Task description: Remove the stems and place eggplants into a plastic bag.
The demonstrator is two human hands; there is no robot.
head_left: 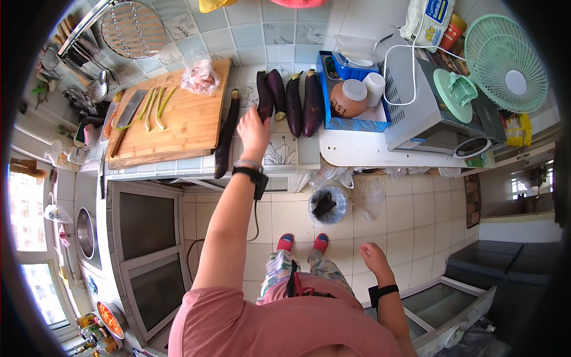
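Observation:
Several dark purple eggplants lie on the tiled counter. My left hand (253,132) reaches over the counter, its fingers around the lower end of one eggplant (263,89). A second eggplant (275,87) lies close against that one. Two more, a slim eggplant (294,107) and a thicker eggplant (312,104), lie to the right. To the left, a long thin eggplant (226,137) rests beside the cutting board (196,128). Down by my right side hangs my right hand (373,259), loosely curled, with nothing visible in it.
A cleaver (132,108), green stalks (159,110) and a bag of raw meat (201,77) sit on the board. Right of the eggplants stand a blue tray (357,125), a microwave (416,128) and a green fan (505,62). A lined bin (328,205) is on the floor.

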